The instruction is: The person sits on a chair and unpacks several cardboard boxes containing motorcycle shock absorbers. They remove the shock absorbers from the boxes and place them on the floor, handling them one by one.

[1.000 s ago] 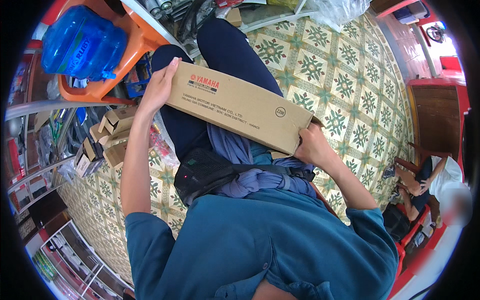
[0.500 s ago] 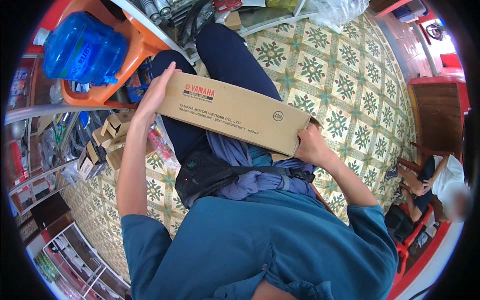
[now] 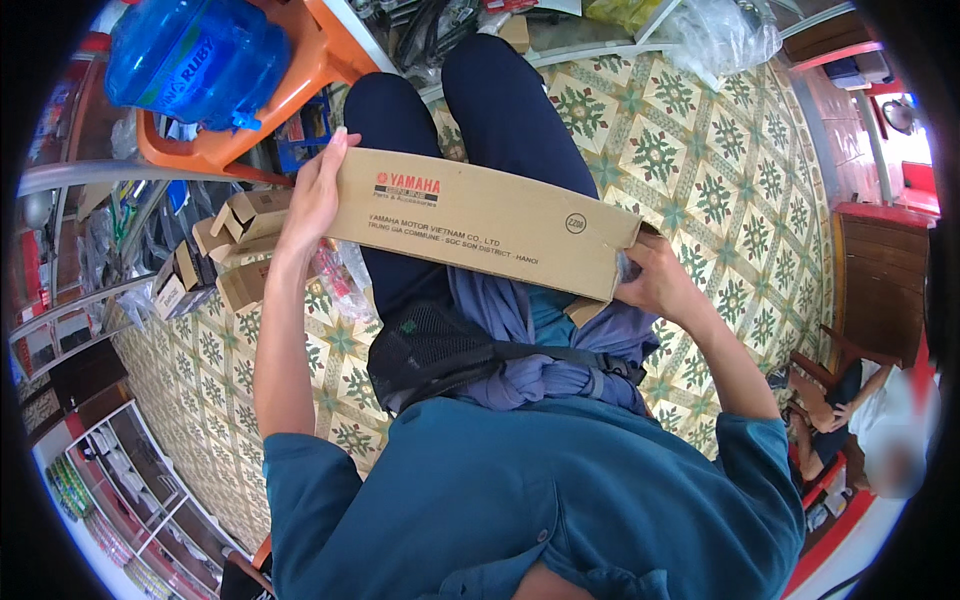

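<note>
A long brown cardboard box (image 3: 500,235) with red and black print lies tilted across my lap, its right end open and flaps folded out. My left hand (image 3: 318,195) is closed round the box's left end, thumb side up along the edge. At the open end, my right hand (image 3: 662,280) has its fingers curled into the mouth of the box. A bit of clear plastic wrapping (image 3: 628,268) shows there, pinched by those fingers. What else lies inside the box is hidden.
An orange plastic chair (image 3: 290,95) bearing a blue water jug (image 3: 195,65) stands at the far left. Opened cardboard boxes (image 3: 245,240) and a clear packet (image 3: 340,280) lie left of my legs. Glass shelving runs along the left. A seated person (image 3: 850,400) is at right.
My right hand has shifted from gripping the box's right end to reaching into its opening, where clear plastic now shows. The whole view has shifted slightly.
</note>
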The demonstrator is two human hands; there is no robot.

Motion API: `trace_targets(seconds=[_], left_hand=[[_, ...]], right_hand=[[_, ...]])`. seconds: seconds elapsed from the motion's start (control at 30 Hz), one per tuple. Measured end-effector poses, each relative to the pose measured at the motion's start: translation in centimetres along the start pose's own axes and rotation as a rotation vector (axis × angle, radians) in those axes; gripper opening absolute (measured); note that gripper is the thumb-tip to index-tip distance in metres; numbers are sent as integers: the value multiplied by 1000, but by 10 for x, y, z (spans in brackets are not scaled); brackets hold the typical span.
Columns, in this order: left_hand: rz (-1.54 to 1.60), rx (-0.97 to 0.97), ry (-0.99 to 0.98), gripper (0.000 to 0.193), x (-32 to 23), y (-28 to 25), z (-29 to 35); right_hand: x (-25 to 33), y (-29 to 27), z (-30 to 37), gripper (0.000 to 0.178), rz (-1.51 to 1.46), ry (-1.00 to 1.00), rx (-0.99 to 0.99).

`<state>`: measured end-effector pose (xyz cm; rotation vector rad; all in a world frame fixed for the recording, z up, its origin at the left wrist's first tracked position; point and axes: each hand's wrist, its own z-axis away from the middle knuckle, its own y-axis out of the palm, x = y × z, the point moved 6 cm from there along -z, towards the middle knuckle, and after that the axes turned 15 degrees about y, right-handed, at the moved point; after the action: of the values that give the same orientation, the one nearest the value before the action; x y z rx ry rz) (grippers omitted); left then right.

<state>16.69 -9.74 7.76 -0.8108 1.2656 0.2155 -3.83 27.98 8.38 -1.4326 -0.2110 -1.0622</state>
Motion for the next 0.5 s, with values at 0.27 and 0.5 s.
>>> trace_targets(seconds=[0.27, 0.5], left_hand=[[90, 27, -87, 80, 2, 9, -3], [114, 40, -94, 84, 6, 8, -4]], right_hand=[[3, -5, 12, 60, 88, 64, -61], [3, 8, 3, 52, 343, -157, -10]])
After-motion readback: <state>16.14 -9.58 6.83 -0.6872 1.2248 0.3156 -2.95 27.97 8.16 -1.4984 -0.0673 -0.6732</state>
